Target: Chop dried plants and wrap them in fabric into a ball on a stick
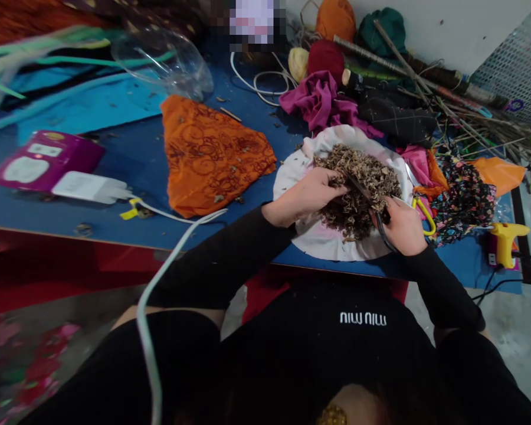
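I see the left hand pinching dried leaves, heaped between both hands; the right hand grips dark scissors; I judge the leaves light, brittle, best held in clumps; the blue table's edge runs near, bodyward; a floral bundle crowds rightward.

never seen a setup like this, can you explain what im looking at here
There is no machine: these are a person's own bare hands. The one picture comes from a camera worn on their head, looking forward and down. The right hand holds black scissors; the left hand touches dried brown pieces heaped on a white cloth. Also on the blue table are an orange cloth and a yellow glue gun.
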The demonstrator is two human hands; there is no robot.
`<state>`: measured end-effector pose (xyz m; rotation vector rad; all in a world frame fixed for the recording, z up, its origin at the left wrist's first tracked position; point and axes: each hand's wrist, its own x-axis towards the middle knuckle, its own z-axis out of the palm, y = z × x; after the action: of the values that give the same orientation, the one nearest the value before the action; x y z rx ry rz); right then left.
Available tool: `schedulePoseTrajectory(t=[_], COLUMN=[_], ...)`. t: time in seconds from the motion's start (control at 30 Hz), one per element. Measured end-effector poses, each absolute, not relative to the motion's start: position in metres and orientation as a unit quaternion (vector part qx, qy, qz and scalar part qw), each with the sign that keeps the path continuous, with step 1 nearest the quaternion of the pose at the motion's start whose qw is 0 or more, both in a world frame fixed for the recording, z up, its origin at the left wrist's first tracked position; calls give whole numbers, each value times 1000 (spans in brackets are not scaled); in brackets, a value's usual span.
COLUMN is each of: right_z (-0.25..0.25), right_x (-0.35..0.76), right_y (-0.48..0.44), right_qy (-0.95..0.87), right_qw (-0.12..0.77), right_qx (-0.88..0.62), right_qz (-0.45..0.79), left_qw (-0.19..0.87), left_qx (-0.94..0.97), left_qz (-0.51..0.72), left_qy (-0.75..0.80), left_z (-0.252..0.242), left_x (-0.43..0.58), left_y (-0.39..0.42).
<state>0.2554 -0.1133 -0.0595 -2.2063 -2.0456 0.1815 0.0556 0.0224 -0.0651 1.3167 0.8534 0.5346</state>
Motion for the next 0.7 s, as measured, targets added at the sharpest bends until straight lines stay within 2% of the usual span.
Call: schedulePoseTrajectory(t=[0.13,0.23,0.4,0.7], right_z=[-59,-58,-61,-66], right_x=[260,263,261,257], right_y=[-114,-114,-114,-113], right_qy=[-671,-665,-667,-653], right_qw=[116,148,128,105], right_qx=[-728,-729,-733,-750], right_qz=[76,62,40,18], left_qw=[709,747,774,800], left_qx=[537,436,331,405], left_qz=[234,295,346,270], left_qy=[392,405,414,350], left_z=[-59,-56,-53,-53], left_x=[55,57,61,60], left_y=[25,28,30,19])
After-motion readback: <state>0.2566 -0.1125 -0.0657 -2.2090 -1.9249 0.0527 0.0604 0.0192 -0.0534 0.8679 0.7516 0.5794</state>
